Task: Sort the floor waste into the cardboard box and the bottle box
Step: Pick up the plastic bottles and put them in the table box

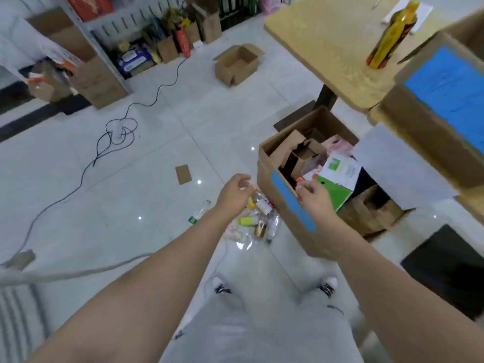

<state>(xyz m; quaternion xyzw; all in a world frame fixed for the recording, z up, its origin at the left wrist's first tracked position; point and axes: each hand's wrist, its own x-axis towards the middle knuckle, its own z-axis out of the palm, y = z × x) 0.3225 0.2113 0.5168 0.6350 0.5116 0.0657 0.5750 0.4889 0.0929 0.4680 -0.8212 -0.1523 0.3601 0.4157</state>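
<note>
1. Head view: the left hand (pixel 234 191) is seen loosely curled above the bottle pile (pixel 258 218), with nothing visibly held.
2. The right hand (pixel 313 199) is curled at the near rim of the cardboard box (pixel 288 200), beside a green-and-white carton (pixel 337 191). Whether anything is pinched cannot be told.
3. A clear bottle (pixel 200 212) is left lying on the floor just left of the pile, and a flat cardboard piece (pixel 182 174) lies farther out.
4. The bottle is judged light, smooth and prone to rolling, so it is best gripped around its body.
5. The cardboard piece is judged light and stiff, so an edge should be lifted first and then pinched.
</note>
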